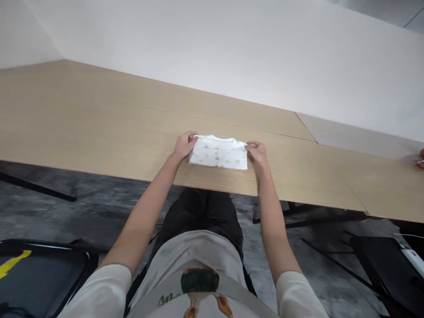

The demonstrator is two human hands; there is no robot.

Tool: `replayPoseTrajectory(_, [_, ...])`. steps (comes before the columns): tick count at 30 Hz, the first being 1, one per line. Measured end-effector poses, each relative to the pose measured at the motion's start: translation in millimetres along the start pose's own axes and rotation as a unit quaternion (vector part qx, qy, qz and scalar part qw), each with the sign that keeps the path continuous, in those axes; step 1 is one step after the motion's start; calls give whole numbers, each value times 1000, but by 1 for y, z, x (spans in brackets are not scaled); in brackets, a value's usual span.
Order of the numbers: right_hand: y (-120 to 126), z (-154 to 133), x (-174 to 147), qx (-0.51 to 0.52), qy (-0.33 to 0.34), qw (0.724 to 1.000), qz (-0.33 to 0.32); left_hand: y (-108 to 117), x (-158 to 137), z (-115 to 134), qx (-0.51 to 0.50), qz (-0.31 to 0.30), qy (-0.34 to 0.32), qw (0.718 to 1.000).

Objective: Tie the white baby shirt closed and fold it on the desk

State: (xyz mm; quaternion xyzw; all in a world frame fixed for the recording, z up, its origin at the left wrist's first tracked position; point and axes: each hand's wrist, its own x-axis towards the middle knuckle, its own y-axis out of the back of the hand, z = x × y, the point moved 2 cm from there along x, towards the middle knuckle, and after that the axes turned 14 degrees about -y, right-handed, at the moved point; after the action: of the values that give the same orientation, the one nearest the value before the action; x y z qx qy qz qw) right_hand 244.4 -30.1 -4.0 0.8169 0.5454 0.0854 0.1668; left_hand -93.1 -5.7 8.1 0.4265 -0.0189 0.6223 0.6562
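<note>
A white baby shirt point(218, 152) with a small scattered print lies folded into a wide rectangle on the wooden table point(109, 123). Its neckline faces the wall, and a crease runs down its middle. At the upper left corner, my left hand point(185, 144) pinches the cloth between thumb and fingers. My right hand point(257, 153) grips the upper right corner the same way, fingers curled behind the edge. Some fingertips are hidden by the cloth and the hands.
A white wall point(212, 48) borders the table's far side. Another person's hand point(421, 160) shows at the right edge. Below the table are a black chair point(39, 278) with yellow tape at left and a dark chair point(377, 260) bearing a white power strip point(414, 259) at right.
</note>
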Motion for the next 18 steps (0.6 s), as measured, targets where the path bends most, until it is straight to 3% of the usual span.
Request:
replayPoseTrajectory(6, [-3, 0, 1, -6, 15, 1000, 6, 2, -2, -5, 18, 11, 6, 1000])
replayPoseTrajectory(12, [-14, -7, -4, 23, 59, 998, -23, 5, -1, -6, 14, 63, 1, 998])
replayPoseTrajectory(18, [-19, -14, -13, -20, 83, 996, -14, 1, 0, -20, -33, 94, 39, 994])
